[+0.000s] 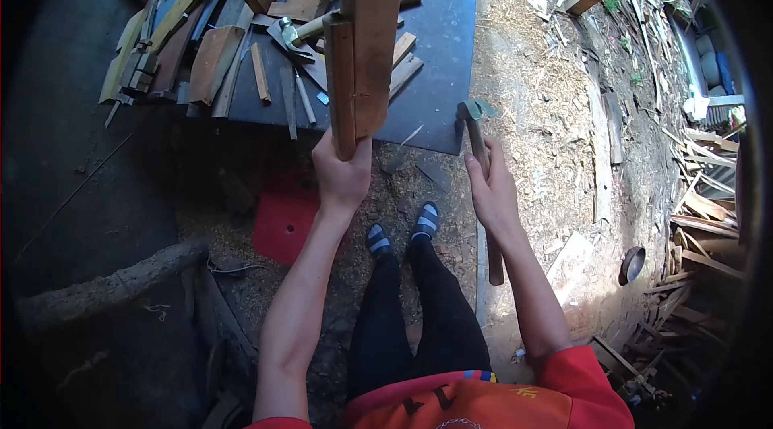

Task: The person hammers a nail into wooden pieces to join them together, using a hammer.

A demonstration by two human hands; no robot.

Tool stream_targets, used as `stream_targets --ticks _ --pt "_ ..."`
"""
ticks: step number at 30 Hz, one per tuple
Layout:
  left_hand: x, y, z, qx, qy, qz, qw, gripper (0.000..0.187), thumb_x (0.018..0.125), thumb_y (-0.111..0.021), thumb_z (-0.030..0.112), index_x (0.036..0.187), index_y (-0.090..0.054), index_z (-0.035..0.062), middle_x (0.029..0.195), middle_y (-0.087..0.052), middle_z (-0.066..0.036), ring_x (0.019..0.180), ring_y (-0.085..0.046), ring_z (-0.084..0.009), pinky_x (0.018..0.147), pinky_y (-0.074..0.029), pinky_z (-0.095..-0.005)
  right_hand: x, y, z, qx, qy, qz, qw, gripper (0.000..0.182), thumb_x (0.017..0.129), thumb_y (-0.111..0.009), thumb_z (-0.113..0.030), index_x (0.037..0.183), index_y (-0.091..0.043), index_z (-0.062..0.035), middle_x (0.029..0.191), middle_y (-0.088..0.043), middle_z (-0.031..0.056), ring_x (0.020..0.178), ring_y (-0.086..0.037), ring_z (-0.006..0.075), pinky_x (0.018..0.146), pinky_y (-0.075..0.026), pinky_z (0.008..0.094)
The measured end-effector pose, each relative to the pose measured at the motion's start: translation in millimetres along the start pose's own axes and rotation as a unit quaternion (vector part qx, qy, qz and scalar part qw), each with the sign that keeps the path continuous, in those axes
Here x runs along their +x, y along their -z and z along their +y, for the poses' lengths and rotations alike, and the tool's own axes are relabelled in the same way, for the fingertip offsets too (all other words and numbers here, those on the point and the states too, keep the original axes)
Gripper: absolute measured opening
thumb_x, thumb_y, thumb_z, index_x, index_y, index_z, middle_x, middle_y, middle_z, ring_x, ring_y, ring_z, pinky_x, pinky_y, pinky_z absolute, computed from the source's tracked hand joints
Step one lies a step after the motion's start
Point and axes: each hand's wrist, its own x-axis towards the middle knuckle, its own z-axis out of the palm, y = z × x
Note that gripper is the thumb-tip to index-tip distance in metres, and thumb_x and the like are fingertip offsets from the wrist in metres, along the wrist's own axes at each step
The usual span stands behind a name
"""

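Note:
My left hand [344,173] is closed round the lower end of a long wooden piece [377,42], which rises upright past the top of the view. A narrower wooden strip [342,82] lies along its left side, and the same hand grips its foot. In my right hand [493,191] is a hammer [475,127], its head up and its wooden handle running down past my wrist. The hammer is apart from the wood, near the table's front right corner. Behind the wooden piece, a claw hammer [288,33] lies on the dark table [443,50].
Wooden offcuts [216,66] and strips are heaped on the table's left side. A red stool [286,223] stands below the front edge. A log [113,288] lies at left. Wood shavings [531,107] cover the ground at right, with a small round bowl [634,265] and scrap wood [708,211].

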Motion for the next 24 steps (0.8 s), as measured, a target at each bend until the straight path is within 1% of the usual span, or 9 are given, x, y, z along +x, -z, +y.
stream_targets --ticks 1,2,4,7,10,15,20,22,24 --pt "0.2 7.9 -0.5 0.007 0.014 -0.007 1.000 0.019 0.092 -0.067 0.011 0.100 -0.067 -0.0064 0.075 -0.066 -0.013 0.072 -0.064 -0.0153 0.071 -0.052 -0.0369 5.1 -10.2 4.1 -0.009 0.031 0.026 0.999 0.048 0.107 -0.056 -0.034 0.148 -0.047 -0.0103 0.103 -0.073 0.0280 0.098 -0.071 0.0494 0.086 -0.053 0.0557" --pt "-2.9 14.7 4.3 0.015 0.033 -0.014 0.999 0.019 0.092 -0.066 0.011 0.101 -0.067 -0.0061 0.075 -0.066 -0.013 0.072 -0.064 -0.0153 0.071 -0.052 -0.0368 5.9 -14.1 0.5 -0.016 0.033 0.026 0.999 0.048 0.106 -0.057 -0.033 0.148 -0.047 -0.0104 0.104 -0.073 0.0282 0.099 -0.071 0.0493 0.087 -0.053 0.0559" --pt "-13.8 22.4 -2.1 -0.016 0.004 0.009 1.000 0.018 0.093 -0.066 0.010 0.101 -0.067 -0.0060 0.077 -0.067 -0.010 0.074 -0.063 -0.0131 0.071 -0.051 -0.0347 10.2 -22.3 -12.5 -0.027 0.050 0.023 0.998 0.049 0.105 -0.058 -0.031 0.148 -0.047 -0.0105 0.108 -0.072 0.0286 0.102 -0.070 0.0492 0.089 -0.054 0.0561" --pt "-14.1 31.4 2.2 -0.064 -0.048 0.029 0.996 0.016 0.093 -0.064 0.010 0.097 -0.066 -0.0056 0.079 -0.065 -0.005 0.075 -0.059 -0.0094 0.069 -0.048 -0.0314 23.6 -41.7 -11.4 -0.083 0.129 0.069 0.986 0.052 0.101 -0.061 -0.027 0.149 -0.047 -0.0110 0.113 -0.069 0.0270 0.101 -0.069 0.0491 0.088 -0.054 0.0574" --pt "-20.0 46.4 -1.4 -0.093 0.037 -0.011 0.995 0.014 0.093 -0.063 0.008 0.097 -0.066 -0.0045 0.077 -0.062 -0.003 0.072 -0.054 -0.0087 0.066 -0.045 -0.0310 29.4 -53.3 -25.5 -0.131 0.128 0.073 0.980 0.055 0.098 -0.064 -0.022 0.149 -0.047 -0.0107 0.115 -0.063 0.0251 0.099 -0.069 0.0486 0.086 -0.054 0.0595" --pt "-31.8 56.9 -28.0 -0.172 0.053 -0.028 0.983 0.011 0.093 -0.062 0.007 0.097 -0.067 -0.0020 0.076 -0.060 0.000 0.071 -0.053 -0.0073 0.065 -0.043 -0.0304 52.1 -77.0 -27.2 -0.156 0.164 0.116 0.967 0.058 0.095 -0.066 -0.014 0.149 -0.047 -0.0071 0.115 -0.058 0.0231 0.104 -0.064 0.0451 0.090 -0.052 0.0562" --pt "-41.5 63.4 -38.3 -0.160 0.068 -0.043 0.984 0.010 0.093 -0.061 0.006 0.097 -0.066 -0.0012 0.078 -0.059 0.002 0.069 -0.051 -0.0066 0.064 -0.042 -0.0289 66.1 -82.9 -20.3 -0.164 0.219 0.133 0.953 0.061 0.092 -0.070 -0.010 0.149 -0.047 -0.0047 0.121 -0.054 0.0230 0.114 -0.057 0.0431 0.100 -0.047 0.0524" --pt "-45.3 61.1 -38.9 -0.161 0.073 -0.048 0.983 0.006 0.094 -0.061 0.006 0.095 -0.063 0.0007 0.072 -0.056 0.003 0.060 -0.048 -0.0058 0.055 -0.039 -0.0272 72.6 -86.6 -12.3 -0.143 0.239 0.133 0.951 0.062 0.092 -0.071 -0.009 0.149 -0.047 -0.0049 0.122 -0.053 0.0232 0.117 -0.054 0.0427 0.103 -0.045 0.0514" --pt "-50.6 57.3 -40.5 -0.167 0.080 -0.052 0.981 0.006 0.095 -0.059 0.007 0.090 -0.058 0.0041 0.060 -0.049 0.004 0.043 -0.043 -0.0046 0.040 -0.034 -0.0244 74.2 -87.1 -10.8 -0.146 0.241 0.128 0.951 0.064 0.091 -0.071 -0.010 0.151 -0.046 -0.0036 0.126 -0.052 0.0232 0.119 -0.054 0.0416 0.105 -0.044 0.0514"
